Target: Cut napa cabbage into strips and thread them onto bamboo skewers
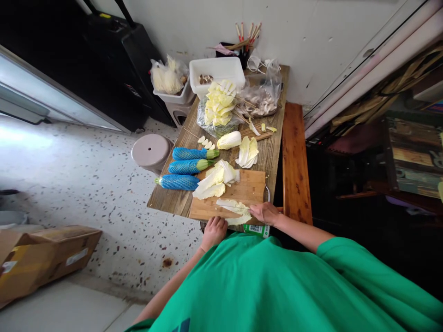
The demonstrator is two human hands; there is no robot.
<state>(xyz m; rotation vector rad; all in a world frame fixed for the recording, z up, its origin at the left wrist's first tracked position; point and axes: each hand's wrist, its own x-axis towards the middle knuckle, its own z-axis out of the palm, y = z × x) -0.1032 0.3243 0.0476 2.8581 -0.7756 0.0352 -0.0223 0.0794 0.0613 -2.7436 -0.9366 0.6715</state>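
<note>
My right hand [263, 213] is closed round what I take for a knife [238, 208], its thin blade nearly edge-on and lying lengthwise over the napa cabbage leaf [230, 203] at the near side of the wooden cutting board [204, 210]. My left hand [215, 229] has its fingers curled at the board's near edge, by the left end of the leaf; cannot tell whether they pinch the leaf or only rest there. Judgement: tuck those fingertips well back, press the leaf flat, and draw the blade in long, even strokes, as a thin frilled leaf would likely fold under a straight push. Edges: the leaf lies close to the board's near rim, with my green shirt [263, 272] just beyond, so sliding it inward would be safer. A pile of cabbage leaves [216, 180] takes the far left of the board, beside the blue-netted zucchini [178, 182]. Bare wood shows at far right, short of the metal handle [268, 193]; best room for moving there.
</note>
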